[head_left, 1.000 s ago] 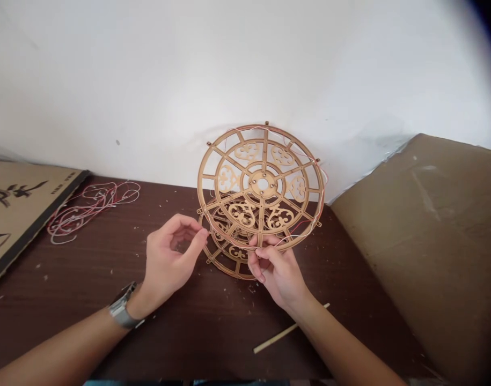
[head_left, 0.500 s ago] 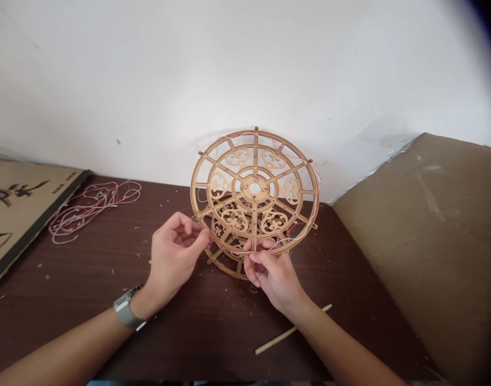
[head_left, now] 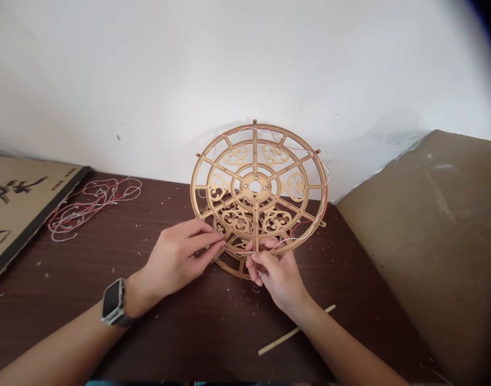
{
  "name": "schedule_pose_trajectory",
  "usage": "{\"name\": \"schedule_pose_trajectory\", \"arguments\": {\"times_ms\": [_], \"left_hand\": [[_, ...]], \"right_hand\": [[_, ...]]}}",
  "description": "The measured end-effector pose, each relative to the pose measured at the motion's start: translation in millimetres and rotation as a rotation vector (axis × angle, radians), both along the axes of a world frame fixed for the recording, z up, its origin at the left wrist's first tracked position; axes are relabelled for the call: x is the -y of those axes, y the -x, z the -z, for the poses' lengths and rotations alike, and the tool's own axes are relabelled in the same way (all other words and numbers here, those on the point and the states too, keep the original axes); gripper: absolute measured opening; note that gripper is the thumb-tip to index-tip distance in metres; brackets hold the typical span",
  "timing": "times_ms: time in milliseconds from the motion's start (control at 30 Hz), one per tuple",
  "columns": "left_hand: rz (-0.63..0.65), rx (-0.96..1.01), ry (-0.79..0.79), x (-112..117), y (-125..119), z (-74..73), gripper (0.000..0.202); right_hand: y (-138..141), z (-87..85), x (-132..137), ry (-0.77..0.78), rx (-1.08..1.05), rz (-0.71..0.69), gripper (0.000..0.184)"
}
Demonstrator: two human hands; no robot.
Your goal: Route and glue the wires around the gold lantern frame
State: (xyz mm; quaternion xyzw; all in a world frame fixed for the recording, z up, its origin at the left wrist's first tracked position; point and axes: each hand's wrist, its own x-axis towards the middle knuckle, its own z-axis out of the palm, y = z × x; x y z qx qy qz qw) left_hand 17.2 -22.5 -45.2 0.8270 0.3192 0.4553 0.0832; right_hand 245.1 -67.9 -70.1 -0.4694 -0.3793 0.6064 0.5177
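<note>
A round, wheel-like wooden frame [head_left: 255, 177] with spokes and scrollwork is tilted up in front of me. My right hand [head_left: 275, 273] grips its lower rim, thumb in front and fingers behind. Thin red and white wire [head_left: 313, 228] runs along the rim. At the lower left of the rim, my left hand [head_left: 189, 257] has its thumb and fingertips pinched together on the wire; the exact contact is partly hidden. Behind and below, a second similar wooden frame [head_left: 231, 266] lies on the table, mostly covered by the first.
A tangle of red and white wire [head_left: 94, 206] lies at the left on the dark table [head_left: 181, 335]. Beside it is a cardboard box [head_left: 23, 201] with black lettering. A thin wooden stick [head_left: 279, 342] rests near my right forearm. Brown board [head_left: 438, 230] stands at the right, a white wall behind.
My left hand has turned over and moved right along the rim, its fingers closing into a pinch. The frame has shifted slightly up and right; my right hand keeps its grip.
</note>
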Motion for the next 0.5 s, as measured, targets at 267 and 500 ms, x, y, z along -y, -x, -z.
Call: {"name": "schedule_pose_trajectory", "arguments": {"times_ms": [267, 500], "left_hand": [[0.094, -0.181, -0.166, -8.8, 8.4, 3.9, 0.013], [0.098, -0.202, -0.165, -10.0, 7.6, 5.0, 0.016]], "right_hand": [[-0.8, 0.8, -0.6, 0.012, 0.023, -0.002, 0.031], [0.4, 1.9, -2.9, 0.010, 0.021, 0.012, 0.032]]}}
